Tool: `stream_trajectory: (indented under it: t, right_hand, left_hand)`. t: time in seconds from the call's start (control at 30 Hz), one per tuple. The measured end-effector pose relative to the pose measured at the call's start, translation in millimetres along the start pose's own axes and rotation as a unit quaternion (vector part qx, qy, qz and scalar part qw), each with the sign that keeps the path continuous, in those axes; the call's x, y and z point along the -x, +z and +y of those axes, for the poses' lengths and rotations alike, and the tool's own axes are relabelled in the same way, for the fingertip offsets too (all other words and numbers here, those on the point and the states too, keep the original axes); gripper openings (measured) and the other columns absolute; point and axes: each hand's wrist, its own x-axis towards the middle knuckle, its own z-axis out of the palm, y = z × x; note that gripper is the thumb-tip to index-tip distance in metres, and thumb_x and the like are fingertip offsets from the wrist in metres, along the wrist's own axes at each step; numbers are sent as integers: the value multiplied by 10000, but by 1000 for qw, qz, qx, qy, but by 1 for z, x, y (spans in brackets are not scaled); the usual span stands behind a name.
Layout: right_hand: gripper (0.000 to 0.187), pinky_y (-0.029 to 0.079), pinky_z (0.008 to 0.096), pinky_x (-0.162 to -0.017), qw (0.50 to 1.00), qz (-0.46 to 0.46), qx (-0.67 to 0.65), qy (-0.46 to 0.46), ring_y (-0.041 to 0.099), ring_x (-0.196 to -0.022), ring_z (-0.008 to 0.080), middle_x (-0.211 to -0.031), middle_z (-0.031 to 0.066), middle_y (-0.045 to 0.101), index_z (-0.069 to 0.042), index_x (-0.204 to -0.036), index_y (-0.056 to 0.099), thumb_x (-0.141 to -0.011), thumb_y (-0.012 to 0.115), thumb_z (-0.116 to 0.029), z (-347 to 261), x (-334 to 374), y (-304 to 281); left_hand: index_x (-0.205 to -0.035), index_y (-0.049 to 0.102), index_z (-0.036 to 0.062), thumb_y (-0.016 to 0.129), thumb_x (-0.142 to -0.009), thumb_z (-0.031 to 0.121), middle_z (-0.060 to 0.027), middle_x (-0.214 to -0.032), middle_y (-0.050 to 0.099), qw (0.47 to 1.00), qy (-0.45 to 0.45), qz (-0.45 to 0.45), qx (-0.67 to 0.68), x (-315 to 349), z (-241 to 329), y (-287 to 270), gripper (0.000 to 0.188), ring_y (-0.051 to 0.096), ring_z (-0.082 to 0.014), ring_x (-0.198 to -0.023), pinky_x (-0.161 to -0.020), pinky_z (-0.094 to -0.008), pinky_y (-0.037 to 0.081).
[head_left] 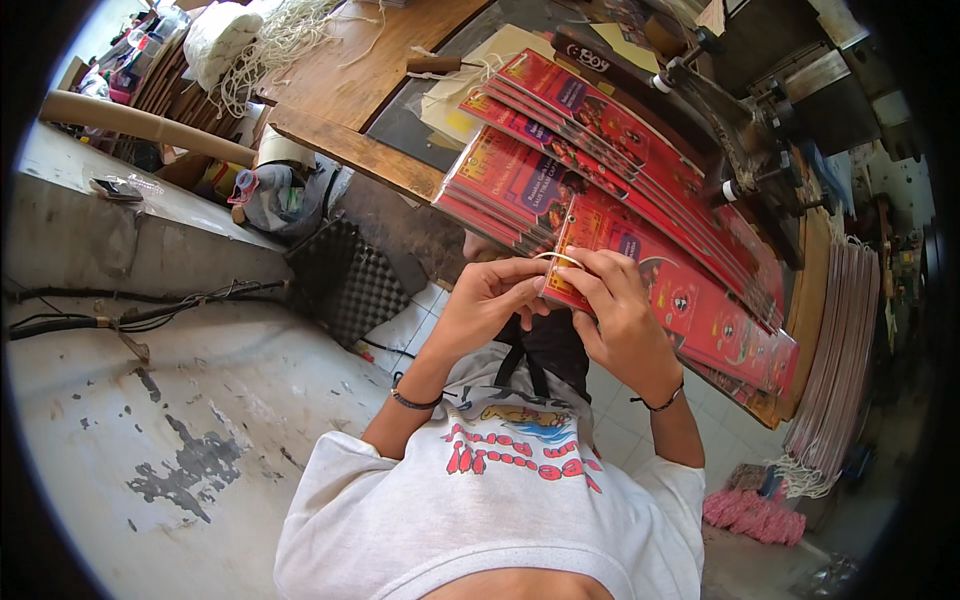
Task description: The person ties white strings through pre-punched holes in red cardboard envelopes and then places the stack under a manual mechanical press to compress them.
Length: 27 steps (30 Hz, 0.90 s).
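Both my hands meet at the near corner of a long red printed hanging card [690, 300], which lies on the table among similar cards. A short white cord [558, 256] arches over that corner between my fingertips. My left hand [488, 305] is closed, its thumb and fingers pinching at the cord's left end. From the other side my right hand [625, 312] has its fingers bent over the card's corner and the cord. The cord's ends are hidden under my fingers. Beyond my hands are fanned stacks of red cards [510, 170].
A dark metal machine [740, 150] stands at the back right. Many corded cards [835, 350] hang at the right edge. A wooden-handled tool [435, 64] lies at the back. White cords [285, 50] are heaped at the far left, with pink string [755, 515] low at right.
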Motion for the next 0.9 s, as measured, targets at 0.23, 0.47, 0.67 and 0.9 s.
stream_trajectory:
  t: [0.23,0.47,0.67,0.9]
  right_hand:
    - [542,462,451,-1022,999,-21,-33,-20,515,-1179,345,-1308,134,544,-24,-1251,575,-724,675,53,-4,2,-4]
    - [543,467,443,-1019,998,-25,-52,-15,524,-1175,351,-1297,138,550,-27,-1258,575,-730,677,46,-5,2,-6]
    - [508,484,433,-985,998,-20,-53,-19,534,-1162,339,-1273,136,562,-46,-1248,595,-759,730,-22,-5,2,-6]
    - [348,518,409,-879,999,-14,-48,-22,582,-1050,301,-1145,113,594,-43,-1142,638,-805,722,-60,1,-5,-7]
  left_hand:
    - [-1142,678,-77,620,-955,0,-74,-929,713,992,63,51,-98,4,-13,-3,210,643,-88,-753,-651,-227,546]
    - [-1051,679,-67,638,-950,42,-22,-809,669,989,82,49,-115,3,-9,0,153,596,-43,-674,-595,-198,490]
    - [-1069,649,-63,610,-961,29,-36,-855,669,999,40,21,-18,0,-20,-4,147,588,-53,-677,-599,-207,492]
    - [-1120,621,-71,566,-993,37,-101,-952,697,998,19,-21,56,2,-16,-3,176,670,-135,-753,-641,-277,567]
